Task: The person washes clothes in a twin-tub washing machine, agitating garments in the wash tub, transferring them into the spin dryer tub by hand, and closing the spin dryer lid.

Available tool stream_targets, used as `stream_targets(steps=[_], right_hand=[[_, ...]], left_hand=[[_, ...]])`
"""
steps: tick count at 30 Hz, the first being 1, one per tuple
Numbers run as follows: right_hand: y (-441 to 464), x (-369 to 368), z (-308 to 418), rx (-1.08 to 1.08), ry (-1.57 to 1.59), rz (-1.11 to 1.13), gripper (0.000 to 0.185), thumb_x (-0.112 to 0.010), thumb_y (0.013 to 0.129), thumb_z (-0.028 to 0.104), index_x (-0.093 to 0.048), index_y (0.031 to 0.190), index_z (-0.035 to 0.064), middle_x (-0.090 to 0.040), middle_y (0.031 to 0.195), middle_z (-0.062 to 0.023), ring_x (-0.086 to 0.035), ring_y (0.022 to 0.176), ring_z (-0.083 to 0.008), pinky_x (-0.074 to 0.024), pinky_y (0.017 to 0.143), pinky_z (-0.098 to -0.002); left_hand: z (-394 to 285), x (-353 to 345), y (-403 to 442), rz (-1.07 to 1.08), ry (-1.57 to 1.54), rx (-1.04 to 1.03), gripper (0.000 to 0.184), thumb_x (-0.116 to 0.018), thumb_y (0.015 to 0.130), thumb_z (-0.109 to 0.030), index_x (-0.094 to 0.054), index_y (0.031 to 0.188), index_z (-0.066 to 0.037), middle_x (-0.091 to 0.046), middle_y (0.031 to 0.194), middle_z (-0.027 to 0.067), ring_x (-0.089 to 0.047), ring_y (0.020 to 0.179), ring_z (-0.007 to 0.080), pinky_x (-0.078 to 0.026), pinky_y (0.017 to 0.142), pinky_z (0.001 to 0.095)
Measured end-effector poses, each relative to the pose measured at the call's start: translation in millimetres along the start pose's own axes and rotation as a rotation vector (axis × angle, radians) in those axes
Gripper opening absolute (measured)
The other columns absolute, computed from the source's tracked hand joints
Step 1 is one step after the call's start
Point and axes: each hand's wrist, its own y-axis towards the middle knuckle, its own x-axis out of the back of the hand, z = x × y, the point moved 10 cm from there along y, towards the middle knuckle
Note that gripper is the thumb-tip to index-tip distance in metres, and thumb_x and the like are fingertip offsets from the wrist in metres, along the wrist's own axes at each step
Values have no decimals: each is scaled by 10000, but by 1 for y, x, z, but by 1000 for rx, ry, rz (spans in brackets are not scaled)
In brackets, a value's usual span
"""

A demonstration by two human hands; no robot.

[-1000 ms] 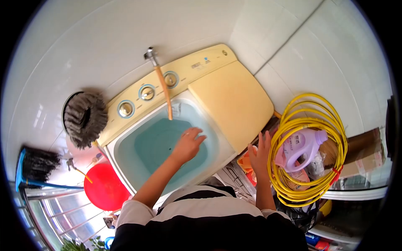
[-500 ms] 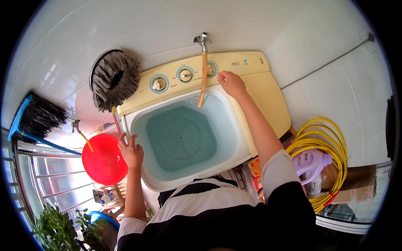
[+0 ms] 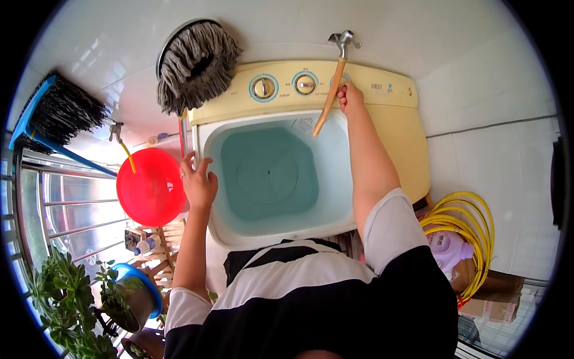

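Note:
A cream washing machine (image 3: 391, 140) stands before me, its square tub (image 3: 269, 173) holding clear, bluish water. Across the control panel run three round dials: a left dial (image 3: 263, 88), a middle dial (image 3: 305, 84) and a right dial (image 3: 345, 78). My right hand (image 3: 351, 99) is closed with curled fingers at the right dial, which it partly hides. Just left of that hand, a tan hose (image 3: 330, 99) hangs from the wall tap (image 3: 344, 42) over the tub. With fingers apart, my left hand (image 3: 199, 182) is at the tub's left rim, holding nothing.
A grey mop head (image 3: 200, 66) hangs at the panel's left end. Farther left are a black-bristled broom (image 3: 66, 110), a red basin (image 3: 149, 188) under a second tap (image 3: 115, 130), and potted plants (image 3: 63, 296). Coiled yellow hose (image 3: 483, 239) surrounds a purple jug (image 3: 445, 248) at right.
My right hand has moved from beside the right dial onto it, fingers curled there. My left hand remains near the left rim. The view has shifted, so the machine appears farther right and higher.

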Motion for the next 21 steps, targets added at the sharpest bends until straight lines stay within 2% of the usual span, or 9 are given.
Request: stream_targets(steps=[3,7,9,11,12,14,15,17,21], right_hand=[[-4,8,-11,39,-27,149,359,-512,891,393,-593,759,69,-544,631,-6,-458,474,-71,-367,415,-201],[-81,53,10,458,-473,93,362,-513,907,378,-663,970,55,-592,722,-40,-574,631,-136,-470,624,-240],[-111,103,12,870,-744,-63,341,-514,909,330,-653,977,26,-614,802,-87,-596,719,-186,-482,665,-271],[-141,158,8,885,-831,-241,329,-502,907,295,-628,1011,10,-606,973,-132,-580,886,-243,-467,782,-322],[-150,180,1,871,-837,-253,329,-502,907,295,-628,1011,10,-606,973,-132,-580,886,-243,-467,782,-322],[-169,221,-7,874,-1128,-504,334,-465,920,266,-575,1105,11,-566,1110,-150,-519,1029,-287,-402,904,-378],[-168,237,-15,860,-1131,-513,334,-465,920,266,-575,1105,11,-566,1110,-150,-519,1029,-287,-402,904,-378],[-142,265,-57,615,-1283,-453,368,-448,918,244,-503,1197,10,-521,1197,-170,-448,1123,-331,-306,999,-416],[-177,245,-78,856,-1187,-662,425,-453,905,234,-447,1256,-6,-400,1336,-194,-363,1218,-355,-268,1036,-432]], left_hand=[[0,0,-1,0,6,-11,348,-559,633,10,-607,953,-120,-448,1173,170,-464,1033,371,-432,839,442],[1,1,-2,-10,0,-5,352,-563,644,4,-603,967,-127,-437,1192,165,-462,1039,368,-436,833,439],[-1,-1,-4,7,7,-14,354,-568,647,1,-600,975,-131,-431,1201,163,-461,1042,367,-445,821,437],[0,-1,-4,5,5,-17,361,-582,649,-8,-593,986,-138,-417,1217,163,-463,1044,370,-466,787,435],[-1,-2,-4,8,18,-31,360,-599,650,-16,-589,988,-141,-413,1222,163,-465,1051,374,-481,765,432],[-1,-5,-5,22,14,-38,358,-603,650,-17,-590,986,-141,-412,1222,165,-466,1053,376,-478,775,433],[-2,-5,-5,19,17,-38,356,-607,650,-18,-590,984,-142,-411,1222,167,-467,1055,378,-475,785,434],[-4,-8,-6,39,33,-49,342,-614,650,-22,-587,971,-139,-404,1229,173,-463,1061,382,-471,797,435],[0,-16,-9,83,39,-36,289,-619,681,-53,-591,951,-153,-374,1273,138,-414,1131,367,-461,836,441]])
